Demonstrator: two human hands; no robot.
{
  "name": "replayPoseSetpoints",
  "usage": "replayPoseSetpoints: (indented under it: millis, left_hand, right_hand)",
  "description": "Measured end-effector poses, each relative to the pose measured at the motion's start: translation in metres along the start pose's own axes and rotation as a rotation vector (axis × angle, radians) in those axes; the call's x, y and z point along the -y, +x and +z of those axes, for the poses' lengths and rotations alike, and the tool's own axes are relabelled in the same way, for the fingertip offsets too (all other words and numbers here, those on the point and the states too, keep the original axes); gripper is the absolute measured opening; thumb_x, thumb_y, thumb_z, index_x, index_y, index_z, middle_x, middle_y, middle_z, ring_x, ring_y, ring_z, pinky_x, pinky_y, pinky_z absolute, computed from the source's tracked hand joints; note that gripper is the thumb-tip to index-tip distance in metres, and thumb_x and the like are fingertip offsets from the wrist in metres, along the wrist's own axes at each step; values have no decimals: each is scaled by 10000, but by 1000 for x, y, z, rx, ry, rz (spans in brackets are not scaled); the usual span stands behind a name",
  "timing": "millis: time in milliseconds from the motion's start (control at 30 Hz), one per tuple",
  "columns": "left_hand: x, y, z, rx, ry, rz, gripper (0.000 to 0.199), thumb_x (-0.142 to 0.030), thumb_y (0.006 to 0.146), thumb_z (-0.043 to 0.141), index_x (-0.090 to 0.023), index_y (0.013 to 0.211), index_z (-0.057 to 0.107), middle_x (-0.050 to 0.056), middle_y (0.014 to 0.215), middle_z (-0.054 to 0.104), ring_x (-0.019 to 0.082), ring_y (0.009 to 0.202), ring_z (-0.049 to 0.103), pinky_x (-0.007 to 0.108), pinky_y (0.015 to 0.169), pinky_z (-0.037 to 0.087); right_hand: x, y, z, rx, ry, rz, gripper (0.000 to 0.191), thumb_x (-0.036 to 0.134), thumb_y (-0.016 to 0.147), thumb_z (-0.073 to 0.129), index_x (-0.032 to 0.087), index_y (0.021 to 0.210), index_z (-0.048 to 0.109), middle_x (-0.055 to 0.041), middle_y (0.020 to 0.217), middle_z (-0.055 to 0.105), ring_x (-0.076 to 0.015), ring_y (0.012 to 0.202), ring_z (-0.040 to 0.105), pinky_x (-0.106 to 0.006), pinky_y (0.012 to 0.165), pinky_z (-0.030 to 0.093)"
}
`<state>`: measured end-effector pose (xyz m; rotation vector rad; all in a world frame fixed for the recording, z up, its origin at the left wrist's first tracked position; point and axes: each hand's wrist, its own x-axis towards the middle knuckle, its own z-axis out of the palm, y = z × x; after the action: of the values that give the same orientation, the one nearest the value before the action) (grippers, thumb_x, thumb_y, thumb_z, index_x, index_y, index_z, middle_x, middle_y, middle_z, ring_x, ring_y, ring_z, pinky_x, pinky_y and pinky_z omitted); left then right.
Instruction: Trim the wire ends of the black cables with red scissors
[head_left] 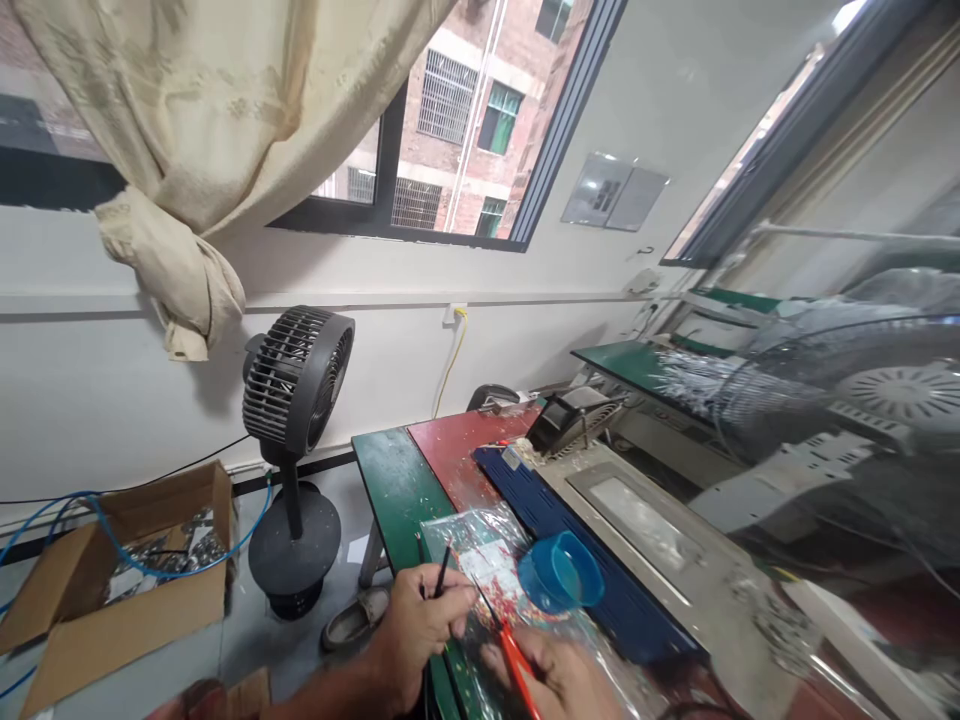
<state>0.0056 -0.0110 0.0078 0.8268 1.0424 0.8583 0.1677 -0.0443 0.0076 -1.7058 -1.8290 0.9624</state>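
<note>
My left hand (424, 625) is closed on a thin black cable, whose dark end sticks up above the fingers. To its right, my right hand (562, 675) grips an orange-handled tool (517, 668), its thin dark tip pointing up and left, close to my left fingertips. Beyond both hands, a clear plastic bag (480, 530) lies on the green table (386, 475) with small red and yellow bits on and around it. A translucent blue bowl (561, 572) stands just above my right hand. What the tool's tip touches cannot be made out.
A navy tray (585, 555) and a beige machine panel (645, 530) lie to the right, with a black device (574, 415) behind. A black fan (296, 380) and a cardboard box (150, 570) stand on the floor at left. A large blurred fan (885, 400) is at right.
</note>
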Motion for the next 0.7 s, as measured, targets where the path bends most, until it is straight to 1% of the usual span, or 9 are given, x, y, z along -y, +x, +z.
replayPoseSetpoints:
  millis: [67,133,233,300,433,567,700]
  left_hand:
    - [1,0,0,53,-41,-15,359,-450,624,672,-126,749,582,-58,488,464,16,387,214,245,438,77]
    - [4,1,-1,118,-110,-16,433,-477,585,709,-124,801,580,-54,533,477,14,407,232,237,448,89]
    - [10,1,-1,199,-182,-23,489,-464,538,757,-120,840,583,-79,522,414,20,431,265,226,457,121]
    - [14,0,-1,243,-172,-27,470,-449,543,762,-114,825,591,-88,483,385,24,422,266,225,450,134]
    - [14,-4,2,300,-127,-28,440,-454,544,757,-114,776,603,-82,421,401,30,383,260,227,419,138]
    - [10,-6,4,332,-104,-32,427,-461,559,747,-115,759,598,-82,420,409,28,368,258,226,402,138]
    - [9,-6,5,306,-93,-41,420,-489,572,730,-128,723,577,-82,419,415,27,355,259,227,399,129]
  right_hand:
    - [-5,2,1,-36,89,32,472,562,688,569,196,484,353,43,511,313,-104,508,301,-233,474,221]
    - [-9,4,2,-87,272,85,500,628,661,562,200,489,368,51,486,312,-94,474,294,-230,456,221]
    - [-6,4,2,-108,571,192,533,705,628,544,192,513,455,70,397,331,-75,380,286,-219,403,204]
    - [3,2,1,-114,688,228,535,697,617,573,170,543,523,70,364,367,-62,342,296,-206,383,196]
    - [16,-2,-2,-111,764,232,517,650,612,630,139,564,566,66,379,417,-35,338,332,-174,380,216]
    - [14,-2,-1,-76,775,207,506,628,635,634,141,533,536,53,383,447,-32,341,359,-169,374,227]
    - [12,-2,-1,-39,798,208,499,616,641,640,151,515,510,53,377,447,-31,325,343,-179,360,218]
